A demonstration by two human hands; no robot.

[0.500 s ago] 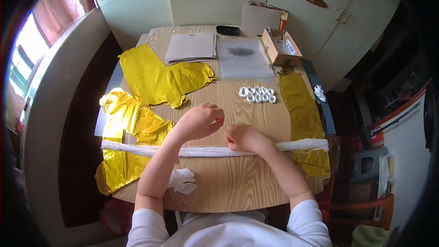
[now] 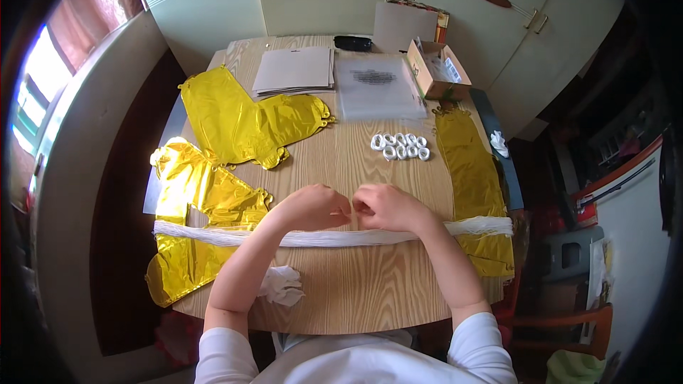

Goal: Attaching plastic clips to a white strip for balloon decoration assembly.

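Note:
A long bundle of white strings (image 2: 341, 237) lies across the table from left to right, passing under both my forearms. Just beyond its middle, my left hand (image 2: 318, 206) and my right hand (image 2: 388, 206) are close together, fingers curled in a pinch. Whatever they pinch is too small or hidden to make out. Several small white coils (image 2: 400, 146) sit grouped beyond my right hand. Flat gold foil balloons (image 2: 231, 117) are spread at the left, with another gold foil balloon (image 2: 469, 163) at the right. The bundle's ends rest over the foil.
A crumpled white tissue (image 2: 282, 286) lies by my left forearm. Farther back are a stack of grey-white cards (image 2: 294, 70), clear plastic bags (image 2: 377, 99), a black case (image 2: 353, 43) and a cardboard box (image 2: 439, 78). Another white tissue (image 2: 499, 144) is at the right edge.
My left hand has come down nearer the string bundle. My right hand has turned and moved slightly right, its fingers now facing the left hand. The view has shifted a little.

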